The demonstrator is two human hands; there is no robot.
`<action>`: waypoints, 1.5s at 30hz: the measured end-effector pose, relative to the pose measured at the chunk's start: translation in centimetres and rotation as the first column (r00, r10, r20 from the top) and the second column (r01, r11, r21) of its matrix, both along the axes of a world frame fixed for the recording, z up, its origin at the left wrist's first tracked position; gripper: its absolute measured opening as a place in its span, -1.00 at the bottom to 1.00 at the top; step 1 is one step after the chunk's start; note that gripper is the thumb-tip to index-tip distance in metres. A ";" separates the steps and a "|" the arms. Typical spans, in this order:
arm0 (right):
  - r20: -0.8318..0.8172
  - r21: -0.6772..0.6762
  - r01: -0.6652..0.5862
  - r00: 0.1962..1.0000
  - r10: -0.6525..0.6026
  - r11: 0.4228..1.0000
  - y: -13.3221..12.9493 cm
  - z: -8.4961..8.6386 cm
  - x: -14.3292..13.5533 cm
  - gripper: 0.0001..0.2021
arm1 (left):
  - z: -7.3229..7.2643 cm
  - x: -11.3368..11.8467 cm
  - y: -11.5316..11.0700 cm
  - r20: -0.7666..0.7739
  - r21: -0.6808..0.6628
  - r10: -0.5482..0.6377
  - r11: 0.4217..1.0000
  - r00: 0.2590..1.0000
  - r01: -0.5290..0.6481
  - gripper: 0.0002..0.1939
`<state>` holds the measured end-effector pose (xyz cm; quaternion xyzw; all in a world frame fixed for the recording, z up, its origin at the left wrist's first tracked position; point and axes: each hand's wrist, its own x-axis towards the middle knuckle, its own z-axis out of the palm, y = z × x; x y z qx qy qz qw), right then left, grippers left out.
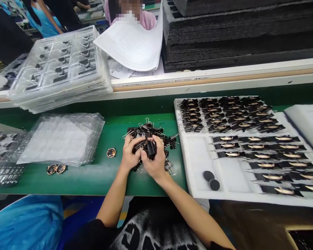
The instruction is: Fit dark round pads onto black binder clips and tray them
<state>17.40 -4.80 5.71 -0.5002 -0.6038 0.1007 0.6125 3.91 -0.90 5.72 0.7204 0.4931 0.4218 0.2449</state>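
A pile of black binder clips with wire handles lies on the green table. Over its front part, my left hand and my right hand come together, fingers curled round a black binder clip. A gold-coloured ring shape shows between the fingertips, partly hidden. Left of the hands lies one round gold-rimmed piece; farther left, two more such pieces lie side by side near the front edge.
At right, a white foam tray holds rows of clipped pieces and two black discs. Clear plastic trays are stacked at left, with more on the shelf. Black foam sheets and a person holding paper are behind.
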 end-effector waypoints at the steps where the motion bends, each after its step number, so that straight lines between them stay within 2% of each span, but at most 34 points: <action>1: 0.035 0.010 0.001 0.999 -0.002 1.000 -0.1 -0.2 0.1 -0.39 | -0.2 -0.1 -0.2 -0.049 0.017 0.007 1.000 0.999 -0.006 -0.50; 4: 0.123 0.020 -0.013 0.992 0.011 1.000 -0.6 -0.4 0.6 -0.35 | -0.5 -0.6 -0.7 -0.160 0.033 -0.006 0.999 0.987 0.012 -0.55; 6: 0.195 -0.018 0.009 0.981 -0.005 1.000 -0.9 -0.3 1.0 -0.36 | -0.4 -1.0 -0.9 -0.215 0.028 -0.034 0.999 0.976 0.041 -0.60; 9: 0.332 -0.153 0.120 0.941 -0.063 0.981 -1.3 0.0 1.8 -0.48 | -0.2 -1.3 -1.0 -0.275 0.012 -0.097 0.995 0.957 0.104 -0.62; 12: 0.386 -0.292 0.157 0.922 -0.034 0.943 -1.5 0.4 2.7 -0.57 | 0.1 -1.5 -1.0 -0.303 0.007 -0.128 0.991 0.944 0.137 -0.51; 16: 0.358 -0.374 0.070 0.931 0.074 0.925 -1.5 1.1 4.2 -0.55 | 1.2 -1.5 -0.7 -0.395 -0.054 -0.123 0.992 0.910 0.111 -0.38; 21: 0.291 -0.452 -0.108 0.921 0.261 0.885 -1.9 1.8 6.8 -0.49 | 3.0 -2.0 0.4 -0.547 -0.039 -0.137 0.990 0.826 0.138 -0.47; 24: 0.269 -0.507 -0.185 0.894 0.359 0.842 -1.1 2.5 8.9 -0.51 | 3.6 -2.7 1.7 -0.566 -0.001 -0.137 0.986 0.813 0.166 -0.50; 27: 0.262 -0.484 -0.202 0.895 0.362 0.851 2.9 3.3 10.8 -0.62 | 3.5 -3.0 4.4 -0.481 -0.012 -0.107 0.993 0.870 0.116 -0.47; 29: 0.267 -0.484 -0.161 0.909 0.321 0.860 7.5 3.5 11.5 -0.64 | 3.4 -2.6 7.2 -0.399 -0.128 -0.084 0.991 0.913 0.036 -0.39; 31: 0.285 -0.571 -0.071 0.917 0.279 0.818 12.4 3.2 11.4 -0.55 | 3.2 -1.4 10.4 -0.348 -0.312 -0.107 0.950 0.931 -0.008 -0.31; 32: 0.298 -0.638 -0.003 0.921 0.251 0.770 14.7 2.9 11.0 -0.50 | 3.1 -0.7 11.9 -0.327 -0.393 -0.151 0.919 0.933 0.011 -0.29; 35: 0.322 -0.836 0.130 0.903 0.284 0.534 18.8 1.4 9.2 -0.43 | 2.6 1.6 15.5 -0.308 -0.486 -0.256 0.870 0.916 0.080 -0.31; 36: 0.320 -0.866 0.141 0.894 0.315 0.480 19.2 0.9 8.5 -0.43 | 2.4 2.3 16.1 -0.289 -0.494 -0.295 0.861 0.911 0.122 -0.32; 37: 0.315 -0.879 0.133 0.882 0.349 0.458 19.3 0.5 8.0 -0.44 | 2.3 3.0 16.4 -0.262 -0.500 -0.339 0.849 0.904 0.173 -0.33; 39: 0.308 -0.873 0.083 0.858 0.411 0.481 18.8 0.1 7.2 -0.46 | 1.9 3.9 16.3 -0.204 -0.498 -0.415 0.824 0.887 0.271 -0.35; 41: 0.305 -0.852 0.021 0.832 0.463 0.524 17.9 0.1 7.1 -0.51 | 1.7 4.4 15.7 -0.188 -0.459 -0.434 0.832 0.881 0.312 -0.42; 43: 0.324 -0.809 -0.032 0.809 0.491 0.587 17.0 0.6 7.2 -0.59 | 1.6 4.4 14.8 -0.188 -0.382 -0.415 0.866 0.890 0.323 -0.50; 45: 0.365 -0.732 -0.099 0.779 0.510 0.674 16.2 1.2 7.5 -0.65 | 1.9 4.0 13.8 -0.145 -0.329 -0.407 0.879 0.902 0.344 -0.54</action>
